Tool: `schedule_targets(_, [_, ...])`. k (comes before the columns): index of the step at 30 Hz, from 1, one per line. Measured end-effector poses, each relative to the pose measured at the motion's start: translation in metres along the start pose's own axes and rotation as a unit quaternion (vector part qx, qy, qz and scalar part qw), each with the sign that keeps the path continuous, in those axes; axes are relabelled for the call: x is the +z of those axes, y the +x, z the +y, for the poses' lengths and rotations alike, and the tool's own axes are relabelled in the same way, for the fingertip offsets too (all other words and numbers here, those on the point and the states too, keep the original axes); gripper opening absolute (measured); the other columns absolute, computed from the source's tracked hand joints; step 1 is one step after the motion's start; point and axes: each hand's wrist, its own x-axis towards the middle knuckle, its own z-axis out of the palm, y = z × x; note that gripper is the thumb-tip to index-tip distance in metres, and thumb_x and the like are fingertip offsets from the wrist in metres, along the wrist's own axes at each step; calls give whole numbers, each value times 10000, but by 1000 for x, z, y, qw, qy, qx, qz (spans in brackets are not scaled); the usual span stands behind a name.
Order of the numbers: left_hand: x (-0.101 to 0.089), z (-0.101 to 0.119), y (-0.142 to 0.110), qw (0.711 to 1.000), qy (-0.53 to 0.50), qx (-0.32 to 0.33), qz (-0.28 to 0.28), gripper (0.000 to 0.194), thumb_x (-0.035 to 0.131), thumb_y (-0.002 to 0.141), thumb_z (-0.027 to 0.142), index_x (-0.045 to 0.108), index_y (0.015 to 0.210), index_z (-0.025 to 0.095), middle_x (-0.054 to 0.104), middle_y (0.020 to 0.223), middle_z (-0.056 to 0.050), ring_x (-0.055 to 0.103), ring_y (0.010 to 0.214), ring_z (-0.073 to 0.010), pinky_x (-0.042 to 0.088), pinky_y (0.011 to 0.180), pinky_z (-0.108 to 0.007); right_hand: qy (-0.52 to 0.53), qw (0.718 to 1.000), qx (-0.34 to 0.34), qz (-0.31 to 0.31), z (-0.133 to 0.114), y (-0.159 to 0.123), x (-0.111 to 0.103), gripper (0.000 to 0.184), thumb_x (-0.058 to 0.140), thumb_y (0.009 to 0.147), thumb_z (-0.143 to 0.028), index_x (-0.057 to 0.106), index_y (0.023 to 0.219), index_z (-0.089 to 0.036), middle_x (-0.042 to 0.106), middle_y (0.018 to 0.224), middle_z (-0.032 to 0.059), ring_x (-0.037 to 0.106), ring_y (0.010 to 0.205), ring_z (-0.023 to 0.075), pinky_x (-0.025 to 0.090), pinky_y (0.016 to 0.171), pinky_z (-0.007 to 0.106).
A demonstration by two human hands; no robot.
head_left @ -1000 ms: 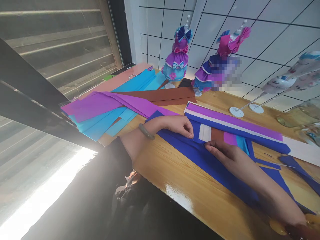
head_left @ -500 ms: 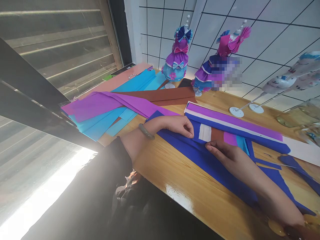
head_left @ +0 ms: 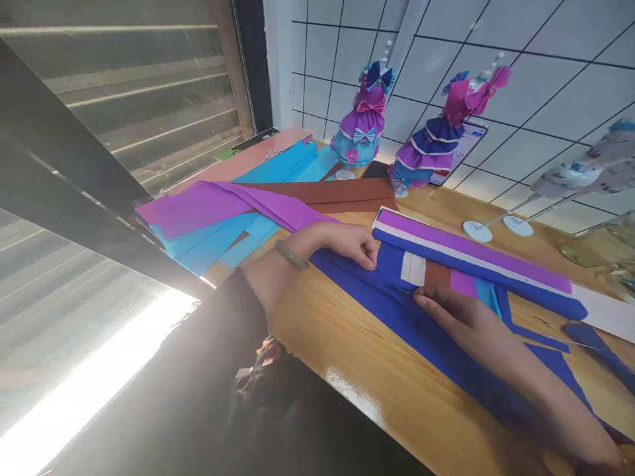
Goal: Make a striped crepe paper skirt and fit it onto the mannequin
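A long strip of dark blue crepe-like material lies along the table's front. Over its upper edge my left hand is closed, thumb and forefinger pinched; what sits between the fingertips is too small to make out. My right hand is pinched shut just to the right of it, on a thin needle-like sliver that points left over the blue material. Close behind the hands is a row of colour pieces: white, brown, purple and light blue.
Rolled purple, white and blue material lies behind the hands. Purple, light blue and brown sheets overlap at the left. Two small dressed mannequins and a phone stand by the tiled wall; bare stands are right.
The camera view has shifted slightly, so the scene sits further right and lower. My left hand has moved a little left, away from my right hand. The thin sliver now shows more clearly.
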Motion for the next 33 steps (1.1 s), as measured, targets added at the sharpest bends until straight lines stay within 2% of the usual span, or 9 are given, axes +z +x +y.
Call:
schedule_targets(14, [2, -3, 1, 999, -8, 34, 7, 162, 670, 669, 318, 722, 772, 203, 694, 766, 17, 592, 754, -121, 400, 710, -232, -4, 999, -29, -22, -18, 14, -1, 362, 398, 854, -549, 591, 960, -261, 707, 925, 42, 639, 932, 272, 512, 772, 383])
schedule_targets(23, [0, 1, -1, 1000, -10, 22, 4, 138, 666, 668, 301, 718, 757, 210, 687, 762, 27, 590, 756, -118, 398, 702, -232, -19, 999, -18, -30, -17, 20, 3, 384, 392, 857, -543, 594, 995, -248, 708, 922, 58, 634, 935, 277, 495, 798, 402])
schedule_targets(33, [0, 0, -1, 999, -31, 10, 14, 153, 697, 632, 300, 733, 759, 222, 697, 771, 28, 600, 780, -126, 402, 720, -230, -6, 999, -34, -4, -19, 18, 4, 380, 394, 860, -539, 618, 961, -248, 711, 929, 64, 634, 944, 287, 498, 804, 411])
